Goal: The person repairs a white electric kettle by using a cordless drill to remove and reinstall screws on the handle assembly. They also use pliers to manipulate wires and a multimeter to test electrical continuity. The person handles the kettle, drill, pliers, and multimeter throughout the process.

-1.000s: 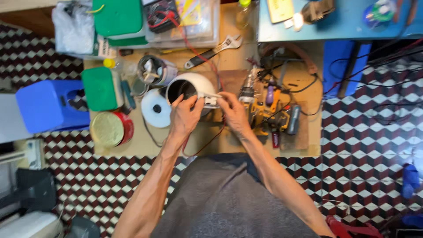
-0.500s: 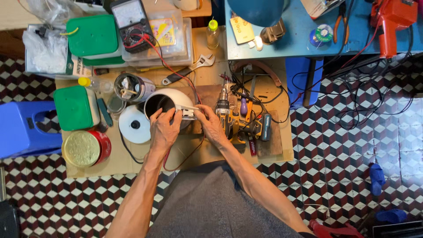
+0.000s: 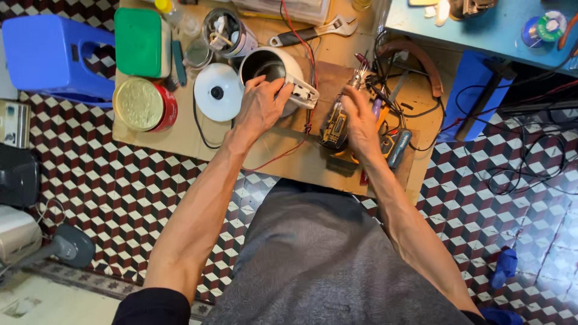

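The person's left hand (image 3: 260,107) is clamped on the white kettle (image 3: 272,71), fingers curled over its rim and the top of its white handle (image 3: 303,91), steadying it where it lies tipped on the brown surface (image 3: 283,150) with its dark, shiny inside facing up. The right hand (image 3: 359,117) hovers apart from it, just to the right of the kettle, fingers loosely spread and closed on nothing that I can see; its palm hangs over a yellow and black power drill (image 3: 335,125) that lies just beside the kettle's handle.

A thin red wire (image 3: 305,57) runs down past the kettle's handle and loops across the surface toward the person's lap. Right of the kettle, beyond the right hand, is a tangle of black cables (image 3: 394,84) and small tools, among them a blue-handled one (image 3: 398,147). Just left of the kettle lies its round white lid (image 3: 217,92) with a dark knob, flat on the surface. Further left of that sits a round tin (image 3: 142,105) with a gold top and red side, and behind it a green box (image 3: 141,33). Behind the kettle stands an open can (image 3: 226,30) stuffed with odd bits, and an adjustable wrench (image 3: 313,31) lies behind and to the right. Far left of the kettle, off the surface, a blue plastic stool (image 3: 51,51) stands on the checkered tile floor (image 3: 108,180). Far right, a blue table (image 3: 481,33) carries small spools.
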